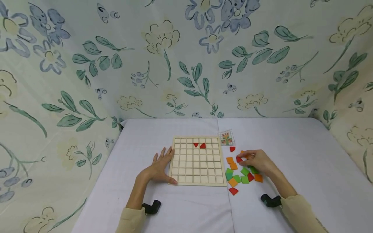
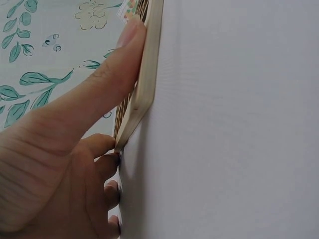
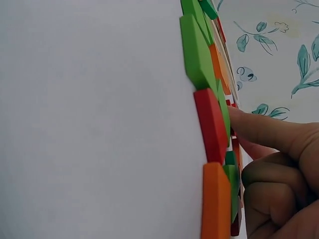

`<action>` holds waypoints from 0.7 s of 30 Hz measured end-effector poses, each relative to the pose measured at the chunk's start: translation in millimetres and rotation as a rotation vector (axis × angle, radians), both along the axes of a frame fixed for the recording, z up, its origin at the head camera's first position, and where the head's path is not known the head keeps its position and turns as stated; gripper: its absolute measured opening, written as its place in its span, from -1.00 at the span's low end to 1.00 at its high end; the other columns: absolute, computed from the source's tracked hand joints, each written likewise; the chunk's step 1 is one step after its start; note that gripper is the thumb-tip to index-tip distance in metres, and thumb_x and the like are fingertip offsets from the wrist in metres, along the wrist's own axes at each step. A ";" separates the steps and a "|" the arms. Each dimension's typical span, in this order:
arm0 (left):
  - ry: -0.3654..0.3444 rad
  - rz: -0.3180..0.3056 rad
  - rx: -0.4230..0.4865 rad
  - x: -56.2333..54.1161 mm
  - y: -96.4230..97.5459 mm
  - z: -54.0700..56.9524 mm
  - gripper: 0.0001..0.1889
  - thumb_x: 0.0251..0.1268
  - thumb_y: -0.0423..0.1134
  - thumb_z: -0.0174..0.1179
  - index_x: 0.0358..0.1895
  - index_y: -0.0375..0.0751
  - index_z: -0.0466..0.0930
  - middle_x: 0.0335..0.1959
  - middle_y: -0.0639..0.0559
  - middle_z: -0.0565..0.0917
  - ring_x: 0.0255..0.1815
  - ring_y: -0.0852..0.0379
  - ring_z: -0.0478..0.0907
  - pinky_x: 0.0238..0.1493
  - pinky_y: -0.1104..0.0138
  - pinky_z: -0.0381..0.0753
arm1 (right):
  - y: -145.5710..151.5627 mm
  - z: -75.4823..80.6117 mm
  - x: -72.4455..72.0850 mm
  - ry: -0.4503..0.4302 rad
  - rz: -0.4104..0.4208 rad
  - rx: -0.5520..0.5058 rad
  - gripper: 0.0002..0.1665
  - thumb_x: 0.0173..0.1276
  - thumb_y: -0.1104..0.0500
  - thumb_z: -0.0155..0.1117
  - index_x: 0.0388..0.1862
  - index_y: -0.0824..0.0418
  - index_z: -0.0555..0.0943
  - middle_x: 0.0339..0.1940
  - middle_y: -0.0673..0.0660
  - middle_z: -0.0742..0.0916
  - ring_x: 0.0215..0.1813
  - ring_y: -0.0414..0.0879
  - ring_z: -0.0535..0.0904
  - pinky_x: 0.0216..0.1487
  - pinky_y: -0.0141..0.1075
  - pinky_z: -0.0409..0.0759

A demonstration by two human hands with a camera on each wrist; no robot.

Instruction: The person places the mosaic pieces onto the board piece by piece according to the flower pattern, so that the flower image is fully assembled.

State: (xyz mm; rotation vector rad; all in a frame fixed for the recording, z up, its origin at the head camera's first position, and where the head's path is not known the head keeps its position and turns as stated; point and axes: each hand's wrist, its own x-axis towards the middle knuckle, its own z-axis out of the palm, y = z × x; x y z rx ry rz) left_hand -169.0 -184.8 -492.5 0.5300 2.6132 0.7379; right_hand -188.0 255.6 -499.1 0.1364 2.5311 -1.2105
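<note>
A pale wooden grid board [image 1: 197, 161] lies on the table. Two red pieces sit in its upper cells: a triangle [image 1: 196, 145] and a quarter-circle [image 1: 203, 146]. My left hand [image 1: 158, 168] rests along the board's left side, fingers spread, with the thumb [image 2: 130, 42] on the frame near the front corner. To the right of the board, my right hand [image 1: 259, 160] pinches a small red piece [image 1: 239, 159] between thumb and fingertips, low among the loose pieces. The fingers hide part of that piece and an orange one behind it.
Several loose pieces lie right of the board, among them an orange square [image 1: 230, 160], a green square [image 1: 244, 180] and a red quarter-circle [image 1: 233, 191]. A pattern card [image 1: 226, 138] lies by the board's upper right corner. A floral cloth [image 1: 186, 106] hangs behind the table.
</note>
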 end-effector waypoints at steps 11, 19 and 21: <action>-0.001 0.004 -0.009 0.0 -0.7 0.3 0.49 -0.17 0.19 0.66 0.71 -0.19 -0.27 0.75 -0.10 -0.30 0.75 -0.20 -0.50 0.68 -0.25 -0.45 | -3.0 4.2 1.7 -0.007 -0.014 -0.044 -0.47 0.25 0.09 0.58 0.15 0.28 0.73 -0.40 0.07 0.57 -0.11 0.00 0.44 -0.30 -0.35 0.37; 0.001 -0.002 -0.009 -0.6 0.4 0.4 0.48 -0.14 0.18 0.65 0.70 -0.21 -0.27 0.75 -0.11 -0.28 0.75 -0.21 -0.50 0.68 -0.26 -0.45 | -3.6 -0.7 -1.7 -0.006 -0.013 -0.066 -0.51 0.24 0.11 0.58 0.15 0.21 0.74 0.16 0.29 0.69 0.05 0.05 0.44 -0.24 -0.36 0.40; 0.000 -0.003 -0.007 -0.5 0.7 0.5 0.48 -0.14 0.17 0.65 0.70 -0.21 -0.27 0.75 -0.12 -0.28 0.75 -0.22 -0.51 0.68 -0.26 -0.46 | -3.5 -2.0 -2.4 -0.019 -0.020 -0.083 -0.52 0.25 0.14 0.57 0.15 0.22 0.74 -0.08 0.21 0.73 -0.01 0.03 0.44 -0.29 -0.34 0.38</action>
